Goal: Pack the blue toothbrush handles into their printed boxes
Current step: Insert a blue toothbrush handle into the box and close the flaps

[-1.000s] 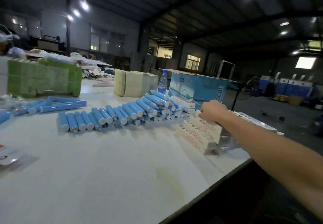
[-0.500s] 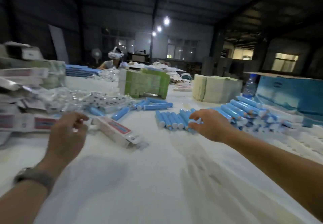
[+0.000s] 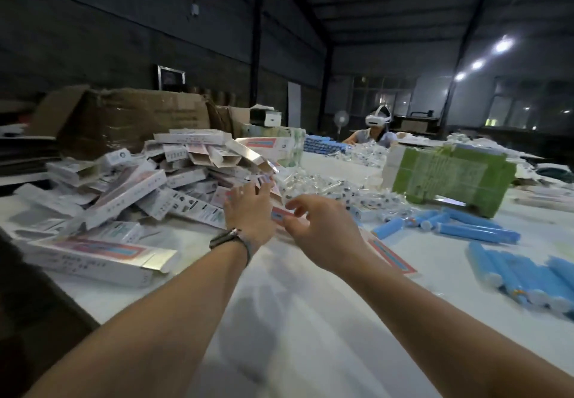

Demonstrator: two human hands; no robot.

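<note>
Far left on the white table (image 3: 310, 329), a big loose heap of printed boxes (image 3: 149, 180) spills toward the edge, with one long box (image 3: 96, 256) lying flat at the near side, its end flap open. Behind the heap sit battered brown cartons (image 3: 130, 118). Now the left hand (image 3: 250, 211), a dark watch (image 3: 228, 237) on its wrist, reaches out to the right edge of that heap, fingers stretched fairly straight and spread, tips at the boxes; whether it actually has hold of one, I cannot tell. Just beside it, the right hand (image 3: 320, 230) hovers over a flat red-and-blue printed box (image 3: 389, 256) lying on the table, fingers loosely curved and parted, nothing visibly gripped. Beyond the hands, a tangle of clear plastic packets (image 3: 335, 189) runs across the middle. Further right stands a green-wrapped block (image 3: 447, 180), and in front of it loose blue toothbrush handles (image 3: 472, 230) lie scattered, with a tighter row of them (image 3: 528, 279) at the far right edge, all unpacked and well apart from both hands. At the back, a seated person wearing a white headset (image 3: 377, 118) works at the table's far end.
</note>
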